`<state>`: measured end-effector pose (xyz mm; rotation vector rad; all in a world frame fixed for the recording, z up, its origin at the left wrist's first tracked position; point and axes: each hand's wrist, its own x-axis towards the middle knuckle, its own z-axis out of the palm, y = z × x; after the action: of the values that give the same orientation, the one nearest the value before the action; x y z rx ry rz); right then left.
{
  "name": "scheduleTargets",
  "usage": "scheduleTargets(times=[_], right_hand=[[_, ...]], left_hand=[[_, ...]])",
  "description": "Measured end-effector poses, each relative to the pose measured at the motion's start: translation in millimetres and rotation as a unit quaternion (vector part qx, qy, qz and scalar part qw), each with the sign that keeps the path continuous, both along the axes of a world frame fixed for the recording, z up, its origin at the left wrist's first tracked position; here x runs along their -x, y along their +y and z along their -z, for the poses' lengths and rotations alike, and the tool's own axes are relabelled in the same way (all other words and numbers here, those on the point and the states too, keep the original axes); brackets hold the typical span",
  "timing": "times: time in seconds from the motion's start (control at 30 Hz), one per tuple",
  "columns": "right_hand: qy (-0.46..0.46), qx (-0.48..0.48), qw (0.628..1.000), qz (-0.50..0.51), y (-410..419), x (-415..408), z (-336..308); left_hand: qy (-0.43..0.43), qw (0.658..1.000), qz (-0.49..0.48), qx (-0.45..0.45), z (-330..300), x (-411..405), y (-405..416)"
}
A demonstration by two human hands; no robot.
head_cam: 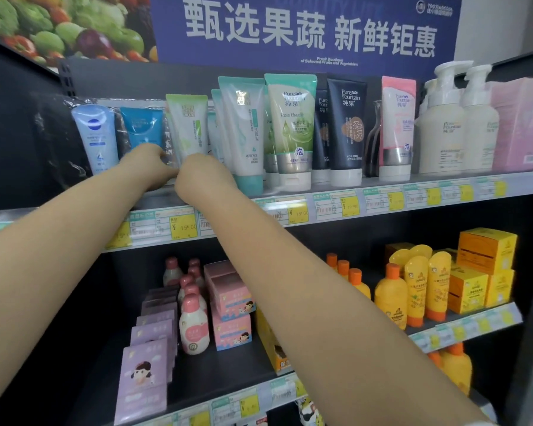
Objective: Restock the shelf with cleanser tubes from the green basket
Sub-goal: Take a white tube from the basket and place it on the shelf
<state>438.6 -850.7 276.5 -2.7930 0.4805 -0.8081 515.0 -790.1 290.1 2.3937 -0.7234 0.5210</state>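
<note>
Your right hand point(202, 176) curls round the base of a pale green cleanser tube point(187, 127), standing it on the top shelf point(382, 192); your left hand point(146, 164) reaches in beside it, fingers bent at the tube's foot, though whether it grips you cannot tell. Restocking looks well along: the row is nearly full, and this tube is not yet let go. The green basket is out of view. Count roughly nine tubes upright and two pump bottles point(456, 124) further right.
</note>
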Motion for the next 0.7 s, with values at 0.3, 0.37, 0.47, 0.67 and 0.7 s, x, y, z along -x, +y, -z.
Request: scheduleTargets(times=[0.3, 0.37, 0.47, 0.67, 0.7], right_hand=[[-0.215, 0.005, 0.970, -0.113, 12, 41, 11], [-0.262, 0.049, 0.954, -0.140, 14, 54, 24], [-0.287, 0.102, 0.942, -0.141, 13, 76, 59], [-0.247, 0.121, 0.957, -0.097, 5, 120, 159], [-0.231, 0.116, 0.962, -0.087, 5, 125, 177]], left_hand=[[-0.237, 0.970, 0.038, 0.044, 4, 54, 25], [-0.282, 0.956, 0.073, 0.036, 24, 72, 29], [-0.266, 0.958, 0.090, 0.055, 63, 99, 36], [-0.214, 0.973, 0.077, -0.033, 158, 139, 29], [-0.198, 0.976, 0.081, -0.046, 176, 144, 28]])
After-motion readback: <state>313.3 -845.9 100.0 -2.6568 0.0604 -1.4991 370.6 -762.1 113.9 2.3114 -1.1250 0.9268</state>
